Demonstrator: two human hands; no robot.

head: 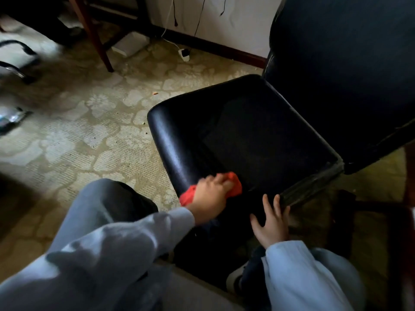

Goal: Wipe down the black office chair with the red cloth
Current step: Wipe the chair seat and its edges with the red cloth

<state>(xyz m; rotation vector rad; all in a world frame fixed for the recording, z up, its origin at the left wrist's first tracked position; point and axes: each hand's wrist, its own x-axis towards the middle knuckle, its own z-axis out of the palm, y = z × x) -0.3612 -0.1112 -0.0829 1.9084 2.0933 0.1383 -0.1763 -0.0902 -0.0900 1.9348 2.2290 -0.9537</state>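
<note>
Wiping is underway on the seat of the black office chair (258, 131), at the near corner by its rounded front edge. Left hand (210, 195) has the red cloth (236, 188) bunched under it, fingers (221, 180) curled over & clamped on it, pressing it onto the seat. Cloth pokes out both ends of the hand: a bit beyond the fingertips, a bit back by the wrist. Right hand (270, 223) rests flat on the seat's near edge, fingers apart & straight, holding nothing, prob. steadying the chair. The two hands are near each other, not touching. Backrest (336, 63) stands at the far right, well apart from the cloth.

By the look of it this is the seat step, w/ backrest, frame etc. yet to do. Next move calls for sweeping the cloth across the seat toward the backrest w/ firm pressure, the right hand bracing so the chair doesn't shift on the patterned carpet (89, 142).
</note>
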